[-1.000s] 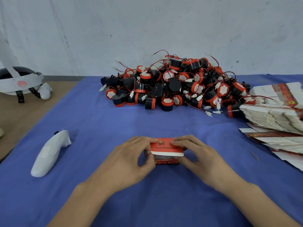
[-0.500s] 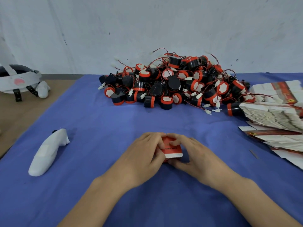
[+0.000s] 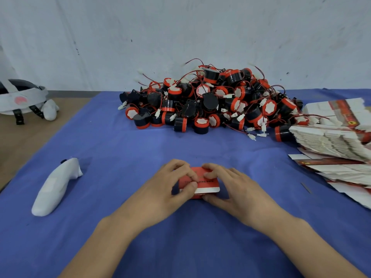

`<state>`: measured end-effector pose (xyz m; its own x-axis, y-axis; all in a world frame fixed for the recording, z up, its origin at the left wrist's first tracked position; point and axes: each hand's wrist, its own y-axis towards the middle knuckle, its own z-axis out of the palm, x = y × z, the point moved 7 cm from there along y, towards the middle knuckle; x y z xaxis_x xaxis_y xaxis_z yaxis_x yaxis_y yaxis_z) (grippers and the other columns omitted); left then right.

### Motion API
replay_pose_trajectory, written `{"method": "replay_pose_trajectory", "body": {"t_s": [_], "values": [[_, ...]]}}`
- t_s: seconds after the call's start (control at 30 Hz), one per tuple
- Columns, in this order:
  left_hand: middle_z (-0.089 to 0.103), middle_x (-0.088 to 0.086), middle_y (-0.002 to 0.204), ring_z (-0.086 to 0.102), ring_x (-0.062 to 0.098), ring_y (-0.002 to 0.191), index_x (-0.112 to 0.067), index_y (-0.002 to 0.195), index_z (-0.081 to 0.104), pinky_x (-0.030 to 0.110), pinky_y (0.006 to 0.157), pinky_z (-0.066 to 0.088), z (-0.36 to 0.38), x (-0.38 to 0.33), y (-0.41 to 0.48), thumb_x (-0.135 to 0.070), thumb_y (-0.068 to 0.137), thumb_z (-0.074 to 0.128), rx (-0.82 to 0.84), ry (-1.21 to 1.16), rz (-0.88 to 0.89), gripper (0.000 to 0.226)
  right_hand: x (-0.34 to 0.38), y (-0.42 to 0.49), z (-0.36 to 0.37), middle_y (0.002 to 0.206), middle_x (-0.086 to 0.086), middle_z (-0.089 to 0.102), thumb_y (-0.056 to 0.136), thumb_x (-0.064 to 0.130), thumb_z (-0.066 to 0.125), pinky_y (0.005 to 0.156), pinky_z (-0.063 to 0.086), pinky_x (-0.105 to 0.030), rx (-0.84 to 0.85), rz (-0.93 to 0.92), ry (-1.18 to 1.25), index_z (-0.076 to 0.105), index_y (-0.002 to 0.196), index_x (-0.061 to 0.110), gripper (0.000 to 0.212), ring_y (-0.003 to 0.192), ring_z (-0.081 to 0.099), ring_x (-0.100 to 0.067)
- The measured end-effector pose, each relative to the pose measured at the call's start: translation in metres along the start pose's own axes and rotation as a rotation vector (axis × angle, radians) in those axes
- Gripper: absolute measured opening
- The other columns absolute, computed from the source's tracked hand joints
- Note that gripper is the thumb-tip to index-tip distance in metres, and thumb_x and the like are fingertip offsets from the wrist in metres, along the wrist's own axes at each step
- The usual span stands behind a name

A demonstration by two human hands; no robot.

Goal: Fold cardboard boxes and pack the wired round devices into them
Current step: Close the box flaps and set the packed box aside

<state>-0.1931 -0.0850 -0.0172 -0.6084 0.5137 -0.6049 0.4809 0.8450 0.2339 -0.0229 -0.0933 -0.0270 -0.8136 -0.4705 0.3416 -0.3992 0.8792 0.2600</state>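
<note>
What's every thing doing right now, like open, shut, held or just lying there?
red box, folded up, lid flap down, white tab untucked.
left hand, grips red box.
right hand, pinches red box.
round devices, loose heap, unpacked.
flat cardboard boxes, unfolded, stacked.
white controller, lying untouched.
headset, resting idle.

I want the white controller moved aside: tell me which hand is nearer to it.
Left. The left hand lies right of the white controller, on the red box; the right hand lies beyond it, farther right.
</note>
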Motion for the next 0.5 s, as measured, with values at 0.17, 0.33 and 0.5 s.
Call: {"method": "replay_pose_trajectory", "body": {"t_s": [0.17,0.33,0.5], "values": [[0.036,-0.035,0.136,0.045,-0.009,0.123,-0.052,0.106,0.058,0.028,0.099,0.044,-0.0007,0.0078,-0.0074,-0.067,0.088,0.051,0.019,-0.050,-0.010,0.025,-0.0016,-0.0065,-0.0011,0.119,0.058,0.033,0.084,0.077,0.047,0.101,0.028,-0.007,0.049,0.012,0.101,0.022,0.150,0.051,0.075,0.126,0.031,0.017],[0.034,-0.038,0.137,0.046,-0.011,0.121,-0.056,0.107,0.058,0.025,0.099,0.042,-0.0012,0.0084,-0.0069,-0.071,0.083,0.054,0.037,-0.067,-0.014,0.029,-0.0005,-0.0090,-0.0037,0.123,0.053,0.038,0.085,0.076,0.040,0.101,0.026,-0.002,0.047,0.040,0.149,0.025,0.151,0.049,0.072,0.128,0.032,0.017],[0.034,-0.038,0.136,0.046,-0.012,0.118,-0.056,0.106,0.057,0.018,0.094,0.040,-0.0014,0.0083,-0.0061,-0.055,0.088,0.062,0.042,-0.048,0.000,0.018,0.0029,-0.0069,-0.0035,0.140,0.048,0.029,0.087,0.070,0.047,0.101,0.028,-0.002,0.025,0.008,0.202,0.047,0.131,0.046,0.050,0.127,0.034,0.018]]}}
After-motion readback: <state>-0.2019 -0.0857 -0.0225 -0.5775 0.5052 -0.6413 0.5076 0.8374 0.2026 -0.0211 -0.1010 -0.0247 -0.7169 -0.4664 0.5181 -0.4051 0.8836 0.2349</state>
